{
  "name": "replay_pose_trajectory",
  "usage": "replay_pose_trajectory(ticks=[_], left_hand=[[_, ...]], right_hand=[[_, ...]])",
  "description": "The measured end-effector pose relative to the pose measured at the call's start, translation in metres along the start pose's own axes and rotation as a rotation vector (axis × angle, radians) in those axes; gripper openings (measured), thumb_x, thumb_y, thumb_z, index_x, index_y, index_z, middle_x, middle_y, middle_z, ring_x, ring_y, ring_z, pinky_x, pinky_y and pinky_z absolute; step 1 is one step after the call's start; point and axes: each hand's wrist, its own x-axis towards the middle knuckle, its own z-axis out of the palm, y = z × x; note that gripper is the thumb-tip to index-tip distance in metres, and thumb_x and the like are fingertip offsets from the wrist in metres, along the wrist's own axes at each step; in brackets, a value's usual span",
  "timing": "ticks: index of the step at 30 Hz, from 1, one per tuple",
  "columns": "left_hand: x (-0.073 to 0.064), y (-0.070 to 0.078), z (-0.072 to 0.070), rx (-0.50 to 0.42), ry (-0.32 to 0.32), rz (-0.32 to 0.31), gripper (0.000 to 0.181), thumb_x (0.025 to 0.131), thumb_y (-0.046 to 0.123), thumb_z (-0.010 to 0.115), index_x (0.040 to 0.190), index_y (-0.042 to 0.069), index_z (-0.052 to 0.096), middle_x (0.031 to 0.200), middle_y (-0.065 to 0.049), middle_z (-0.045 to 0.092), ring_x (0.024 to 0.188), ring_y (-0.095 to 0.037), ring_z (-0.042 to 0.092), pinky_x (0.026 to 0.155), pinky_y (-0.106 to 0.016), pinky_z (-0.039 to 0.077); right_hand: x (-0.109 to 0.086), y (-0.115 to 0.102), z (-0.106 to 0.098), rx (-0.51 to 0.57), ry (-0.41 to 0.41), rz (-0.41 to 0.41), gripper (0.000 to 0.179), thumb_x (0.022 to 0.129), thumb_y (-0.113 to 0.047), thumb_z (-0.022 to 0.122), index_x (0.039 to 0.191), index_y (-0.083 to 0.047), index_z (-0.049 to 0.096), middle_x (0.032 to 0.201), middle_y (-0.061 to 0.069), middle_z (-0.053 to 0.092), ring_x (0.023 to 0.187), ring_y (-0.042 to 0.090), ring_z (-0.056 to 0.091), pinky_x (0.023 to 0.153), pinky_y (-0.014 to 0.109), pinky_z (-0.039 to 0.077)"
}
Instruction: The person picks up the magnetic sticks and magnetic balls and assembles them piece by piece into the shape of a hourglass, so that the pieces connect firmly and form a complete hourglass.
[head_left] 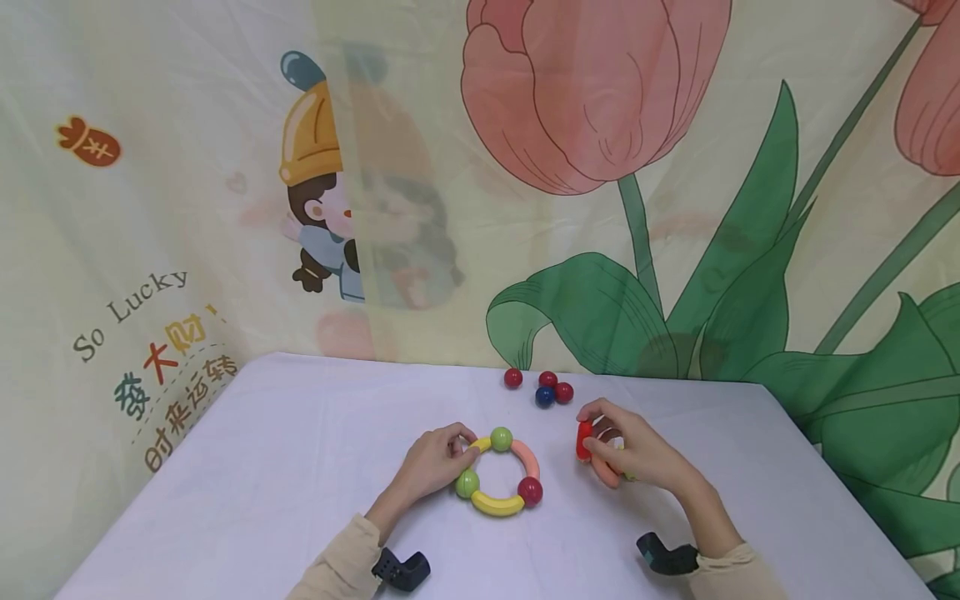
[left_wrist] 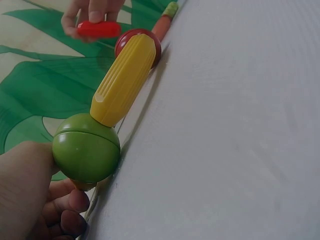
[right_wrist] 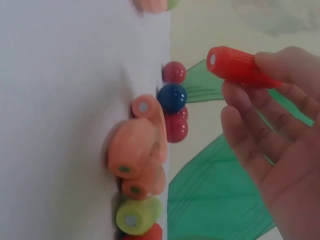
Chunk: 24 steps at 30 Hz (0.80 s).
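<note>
A ring of toy magnetic balls and curved rods (head_left: 498, 506) lies on the white table, made of yellow and pink rods, green balls and a red ball. My left hand (head_left: 438, 458) pinches the yellow rod (head_left: 481, 445) at its upper left, beside a green ball (left_wrist: 86, 148). Off to the right, my right hand (head_left: 633, 446) holds a red rod (right_wrist: 240, 66) between thumb and fingers, raised above the table. A silvery disc shows on the rod's end. Under this hand lie several loose pinkish-orange curved rods (right_wrist: 135, 147) and a lime-green piece (right_wrist: 137, 216), partly hidden in the head view.
Toward the table's back edge sit several loose red balls (head_left: 513, 378) and a dark blue ball (head_left: 545, 396). Another red piece (right_wrist: 150, 233) lies past the lime-green one. A printed cloth (head_left: 420, 325) hangs behind the white table (head_left: 300, 433).
</note>
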Motion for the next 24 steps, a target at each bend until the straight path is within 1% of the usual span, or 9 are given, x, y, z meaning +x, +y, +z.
replay_pose_trajectory(ticks=[6,11,18,24], left_hand=[[0.000,0.001,0.000,-0.001,0.008,0.003,0.021,0.086,0.029,0.064,0.101,0.015,0.066,0.063,0.008,0.050,0.054,-0.006,0.042,0.051,-0.020,0.032],[0.000,0.001,0.000,-0.002,0.008,0.002,0.021,0.086,0.029,0.064,0.101,0.015,0.066,0.064,0.008,0.050,0.054,-0.006,0.042,0.051,-0.020,0.032],[0.000,0.000,0.000,0.006,0.008,0.003,0.021,0.085,0.029,0.065,0.101,0.015,0.066,0.064,0.008,0.050,0.055,-0.005,0.042,0.051,-0.020,0.032],[0.000,0.001,0.000,0.006,0.005,0.001,0.021,0.085,0.029,0.064,0.101,0.015,0.066,0.063,0.008,0.050,0.054,-0.005,0.042,0.051,-0.020,0.032]], right_hand=[[0.003,-0.008,0.009,0.013,-0.023,-0.048,0.031,0.086,-0.013,0.067,0.114,-0.014,0.053,0.106,0.002,0.061,0.094,0.016,0.061,0.078,0.022,0.052],[0.004,-0.013,0.014,0.018,-0.056,-0.069,0.030,0.087,-0.013,0.066,0.115,-0.014,0.054,0.107,0.000,0.061,0.093,0.013,0.061,0.077,0.020,0.052],[0.004,-0.020,0.020,0.019,-0.061,-0.133,0.029,0.087,-0.009,0.064,0.113,-0.017,0.054,0.107,-0.002,0.062,0.092,0.010,0.061,0.080,0.024,0.052],[0.005,-0.027,0.026,0.018,-0.075,-0.148,0.027,0.087,-0.013,0.066,0.112,-0.018,0.055,0.105,-0.004,0.062,0.091,0.009,0.061,0.079,0.024,0.053]])
